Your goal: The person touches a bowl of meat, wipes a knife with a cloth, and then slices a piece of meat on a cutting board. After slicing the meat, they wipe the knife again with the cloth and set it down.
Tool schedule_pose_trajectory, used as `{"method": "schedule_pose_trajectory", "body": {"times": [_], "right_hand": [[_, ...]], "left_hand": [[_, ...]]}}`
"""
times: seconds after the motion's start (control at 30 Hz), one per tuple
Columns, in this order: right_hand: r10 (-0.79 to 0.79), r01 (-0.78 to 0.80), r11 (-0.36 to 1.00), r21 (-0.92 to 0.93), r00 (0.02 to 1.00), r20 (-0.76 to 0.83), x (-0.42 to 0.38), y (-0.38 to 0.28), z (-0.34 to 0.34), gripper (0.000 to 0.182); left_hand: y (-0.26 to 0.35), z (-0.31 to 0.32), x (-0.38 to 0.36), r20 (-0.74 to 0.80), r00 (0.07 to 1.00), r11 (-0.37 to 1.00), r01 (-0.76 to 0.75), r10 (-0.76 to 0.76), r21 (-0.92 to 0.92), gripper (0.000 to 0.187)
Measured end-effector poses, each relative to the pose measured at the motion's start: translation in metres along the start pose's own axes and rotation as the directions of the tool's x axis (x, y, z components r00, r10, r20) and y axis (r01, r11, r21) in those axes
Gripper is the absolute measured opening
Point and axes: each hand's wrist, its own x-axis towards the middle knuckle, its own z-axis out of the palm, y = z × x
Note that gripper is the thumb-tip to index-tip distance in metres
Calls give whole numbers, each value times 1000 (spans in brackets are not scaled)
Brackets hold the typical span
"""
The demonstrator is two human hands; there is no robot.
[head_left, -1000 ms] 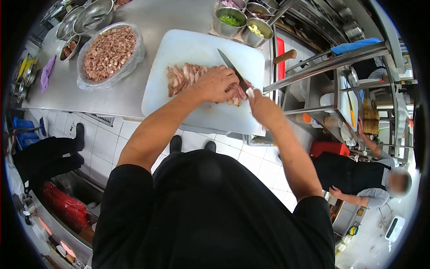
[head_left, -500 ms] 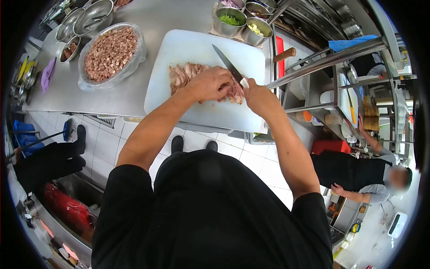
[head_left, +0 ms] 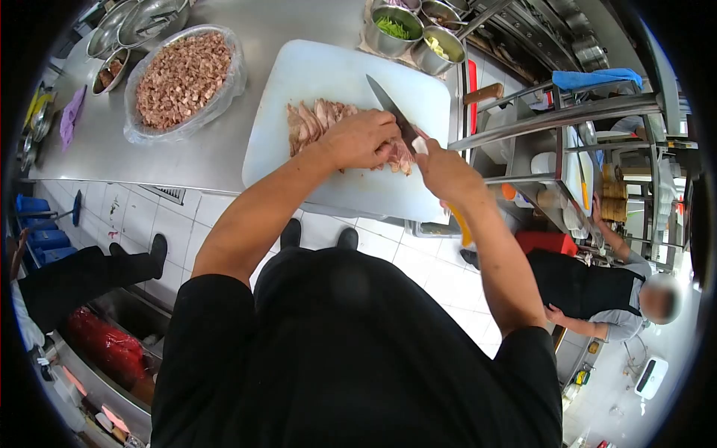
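Note:
Sliced meat [head_left: 317,119] lies on a white cutting board [head_left: 276,97]. My left hand [head_left: 364,140] rests on the right part of the meat with its fingers curled against it. My right hand [head_left: 450,175] is closed round the handle of a large knife [head_left: 388,102]. The blade points up and to the left, beside my left fingertips, with its edge by the meat. Part of the meat under my fingers is hidden.
Left of the board is a lined bowl of diced meat [head_left: 183,78], with metal bowls [head_left: 153,19] behind it. Metal pots [head_left: 392,33] stand beyond the board. A metal rail [head_left: 553,123] runs at the right. Co-workers [head_left: 590,284] stand at both sides.
The knife and my right hand have shifted slightly right and down. A yellow handle now shows below my right forearm. The people at both sides have moved a little.

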Motion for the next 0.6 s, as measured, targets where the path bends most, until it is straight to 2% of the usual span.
{"method": "schedule_pose_trajectory", "body": {"times": [0.03,0.07,0.17,0.2,0.3,0.33,0.37,0.43,0.53,0.57,0.6], "right_hand": [[47,-51,998,24,991,127,-14,-6,-10,37],[47,-49,998,34,996,79,-21,7,2,37],[30,-43,995,-91,989,-146,-13,17,63,36],[31,-43,997,-64,982,-186,-1,20,79,36],[-59,47,997,-56,970,-237,14,23,69,36],[-104,77,990,-121,966,-237,19,23,56,36],[-10,9,1000,-12,995,-100,15,11,30,36],[124,-133,988,75,985,122,-17,-12,-11,36],[36,-44,994,-99,996,-87,-18,23,52,36],[112,-118,991,-69,990,-91,-15,9,61,35],[104,-108,993,-35,988,-115,-8,9,69,35]], "left_hand": [[2,2,-2,-20,1000,1000,10,-10,-7,12],[2,1,-1,-2,1000,1000,8,-8,-8,13],[1,2,-5,49,999,1000,17,-16,-9,14],[1,2,-4,58,998,1000,17,-17,-1,14],[-1,1,-5,96,995,1000,18,-18,-2,15],[-1,0,-3,101,995,1000,20,-19,-6,15],[0,-1,-1,56,998,1000,15,-16,18,15],[4,-1,-5,-21,1000,998,16,-15,55,15],[3,-3,-5,69,996,998,49,-52,36,17],[1,0,-7,76,996,999,44,-46,28,17],[-2,1,-7,83,996,999,35,-36,24,18]]}}
